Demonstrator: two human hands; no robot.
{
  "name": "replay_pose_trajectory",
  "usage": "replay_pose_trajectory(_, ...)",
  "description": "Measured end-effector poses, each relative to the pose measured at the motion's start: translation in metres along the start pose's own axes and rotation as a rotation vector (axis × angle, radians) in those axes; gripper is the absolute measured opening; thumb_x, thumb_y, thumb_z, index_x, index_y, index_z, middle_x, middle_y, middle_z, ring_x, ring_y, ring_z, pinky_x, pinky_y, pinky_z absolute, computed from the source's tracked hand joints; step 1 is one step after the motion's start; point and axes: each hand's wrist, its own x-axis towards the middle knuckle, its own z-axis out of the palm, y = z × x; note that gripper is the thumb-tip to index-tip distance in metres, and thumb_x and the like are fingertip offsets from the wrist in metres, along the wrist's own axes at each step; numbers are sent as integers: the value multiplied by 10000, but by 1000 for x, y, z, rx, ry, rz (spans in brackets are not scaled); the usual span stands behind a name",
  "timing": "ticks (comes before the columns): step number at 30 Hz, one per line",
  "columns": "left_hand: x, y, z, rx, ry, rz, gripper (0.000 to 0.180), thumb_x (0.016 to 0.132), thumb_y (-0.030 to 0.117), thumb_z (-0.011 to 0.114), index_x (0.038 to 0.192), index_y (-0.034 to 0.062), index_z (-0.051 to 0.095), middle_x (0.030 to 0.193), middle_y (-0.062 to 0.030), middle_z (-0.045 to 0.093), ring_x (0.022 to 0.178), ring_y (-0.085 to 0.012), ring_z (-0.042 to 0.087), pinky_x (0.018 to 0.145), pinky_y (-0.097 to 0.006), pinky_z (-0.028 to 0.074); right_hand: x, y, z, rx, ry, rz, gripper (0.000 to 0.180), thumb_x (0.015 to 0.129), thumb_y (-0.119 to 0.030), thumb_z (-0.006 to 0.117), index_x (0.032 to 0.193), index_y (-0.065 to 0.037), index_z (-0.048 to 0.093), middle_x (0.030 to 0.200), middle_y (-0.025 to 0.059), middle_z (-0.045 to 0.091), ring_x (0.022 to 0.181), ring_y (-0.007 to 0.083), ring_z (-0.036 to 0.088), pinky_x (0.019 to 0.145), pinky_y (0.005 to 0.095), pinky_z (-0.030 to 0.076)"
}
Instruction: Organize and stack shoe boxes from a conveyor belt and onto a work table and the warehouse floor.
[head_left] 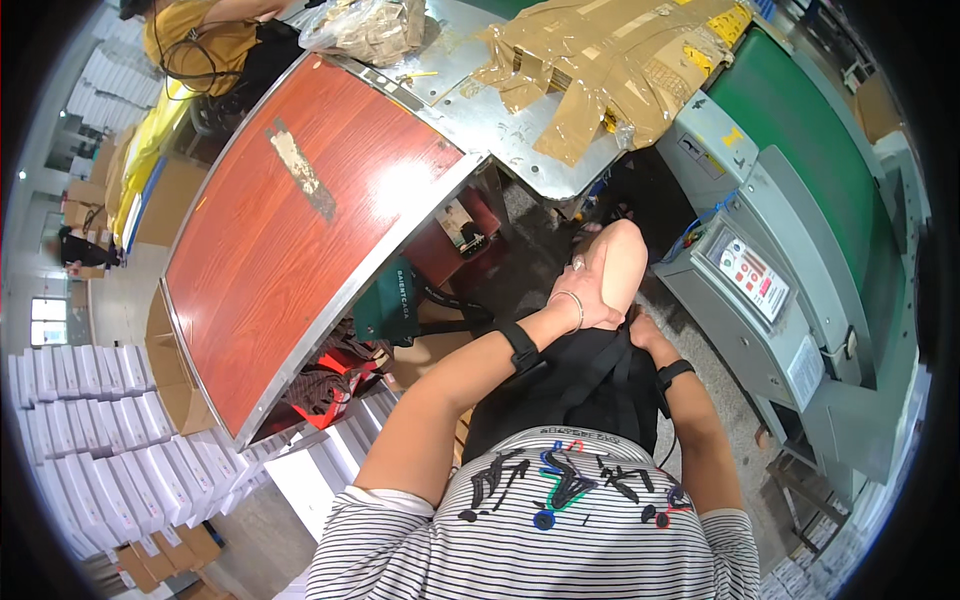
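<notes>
My left hand (585, 290), with a ring and a thin bracelet, lies over my bare knee (624, 262). Its fingers rest flat along the skin and hold no object. Beside the same leg, at the edge of my black shorts (570, 375), is my right hand (648, 328). Its fingers are mostly hidden behind the thigh, so I cannot see whether they grip anything. Each forearm carries a black wristband. Close to my left forearm, under the tabletop, hangs a dark green bag (388, 305) with a black strap.
A red-brown wooden tabletop (300, 230) with a metal edge stands at left. Ahead, a metal table (470, 95) bears taped brown cardboard (610, 60). At right is a grey machine with a green conveyor belt (800, 120) and control panel (750, 272). White boxes (90, 440) are stacked lower left.
</notes>
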Motion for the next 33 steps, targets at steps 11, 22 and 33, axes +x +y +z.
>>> replay_pose_trajectory(11,-31,-18,-6,-101,225,229,1117,503,439,705,1296,43,26,1204,-260,314,1094,-380,357,921,-360,306,-5,0,6,186,183,-297,494,774,-257,443,1210,-50,341,1160,202,433,1067,337,414,870,370,352)
replay_pose_trajectory(22,-66,-156,53,-733,-137,-133,608,776,422,515,1210,23,370,1125,-144,486,1021,-179,467,873,-262,345,-59,71,43,961,96,3,283,830,-300,416,837,-56,559,700,52,547,639,138,531,563,261,418)
replay_pose_trajectory(33,-253,-146,129,-1237,-3,-712,583,772,543,429,1149,100,470,1101,-80,512,964,-182,506,821,-303,402,-120,131,124,1005,-468,-38,454,768,-322,480,1126,-48,424,1006,168,497,900,278,497,749,408,413)
